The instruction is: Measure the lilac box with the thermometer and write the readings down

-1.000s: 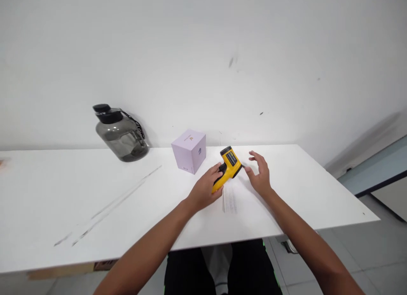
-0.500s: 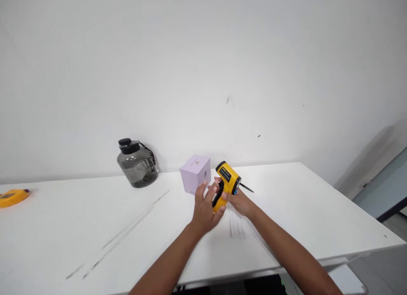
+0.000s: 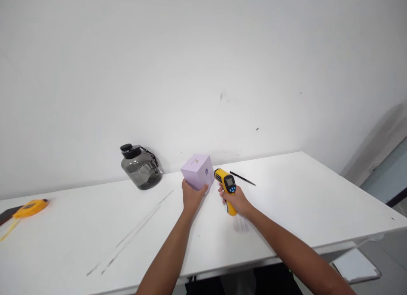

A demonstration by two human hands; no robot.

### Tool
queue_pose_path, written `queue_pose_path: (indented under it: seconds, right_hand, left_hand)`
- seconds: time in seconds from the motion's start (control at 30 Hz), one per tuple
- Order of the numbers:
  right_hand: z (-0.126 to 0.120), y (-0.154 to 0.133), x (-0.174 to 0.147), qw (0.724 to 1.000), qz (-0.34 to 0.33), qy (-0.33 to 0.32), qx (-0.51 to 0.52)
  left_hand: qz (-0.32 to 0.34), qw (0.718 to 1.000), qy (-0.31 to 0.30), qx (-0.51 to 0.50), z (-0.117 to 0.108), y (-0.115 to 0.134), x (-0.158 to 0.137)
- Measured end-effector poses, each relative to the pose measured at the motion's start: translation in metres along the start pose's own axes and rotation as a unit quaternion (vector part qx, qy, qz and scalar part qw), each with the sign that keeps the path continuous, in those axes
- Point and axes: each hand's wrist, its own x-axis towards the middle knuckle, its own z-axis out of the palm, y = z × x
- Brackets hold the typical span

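My right hand [image 3: 237,199] is wrapped round the handle of a yellow and black infrared thermometer gun [image 3: 224,178], its small screen and blue buttons facing me. The gun's nose points toward the wall, just right of a lilac cube-shaped box [image 3: 197,169]. At the near side of that box, my left hand [image 3: 192,197] grips its lower part between thumb and fingers; some fingertips are hidden behind it. A black pen [image 3: 242,178] lies on the table beyond the thermometer gun. Beneath my right hand is a sheet with faint print [image 3: 241,224].
A grey see-through water jug [image 3: 141,167] with a black lid leans by the wall. Far left lie a yellow tape measure [image 3: 32,208] and a dark flat object [image 3: 9,214]. The white table [image 3: 143,244] ends at the right, with a white flat item [image 3: 355,265] below its edge.
My left hand has left the thermometer gun and taken hold of the lilac box. My right hand has turned the gun so its screen faces me. The view has shifted slightly.
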Motion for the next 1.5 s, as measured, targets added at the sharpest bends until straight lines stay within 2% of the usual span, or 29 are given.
queue_pose_path:
  seconds: [0.13, 0.23, 0.5, 0.77, 1.1, 1.2, 1.33, 1.5]
  right_hand:
    - [0.001, -0.001, -0.002, 1.0, -0.014, -0.019, -0.01]
    - [-0.002, -0.006, -0.003, 0.999, -0.012, -0.025, -0.021]
    - [-0.012, -0.024, -0.005, 0.997, 0.016, -0.049, -0.052]
    - [-0.014, -0.026, -0.005, 0.996, 0.035, -0.039, -0.076]
    - [-0.012, -0.022, -0.006, 0.998, 0.006, -0.038, -0.057]
    - [-0.008, -0.021, -0.009, 0.997, -0.007, -0.012, -0.079]
    - [-0.005, -0.02, -0.01, 0.982, -0.06, 0.096, -0.149]
    - [-0.01, -0.022, -0.006, 0.954, -0.082, 0.217, -0.191]
  left_hand:
    - [0.01, 0.993, -0.097, -0.062, 0.004, 0.008, -0.013]
    - [0.025, 0.989, -0.13, -0.06, 0.006, 0.011, -0.018]
    - [0.04, 0.985, -0.151, -0.068, 0.004, 0.01, -0.017]
    - [0.058, 0.982, -0.163, -0.073, 0.006, 0.002, -0.014]
    - [0.033, 0.986, -0.145, -0.079, 0.006, 0.009, -0.016]
    - [0.014, 0.988, -0.132, -0.078, 0.009, 0.009, -0.016]
    - [-0.003, 0.99, -0.124, -0.06, 0.009, 0.012, -0.019]
    - [0.009, 0.997, -0.046, 0.054, 0.001, 0.019, -0.018]
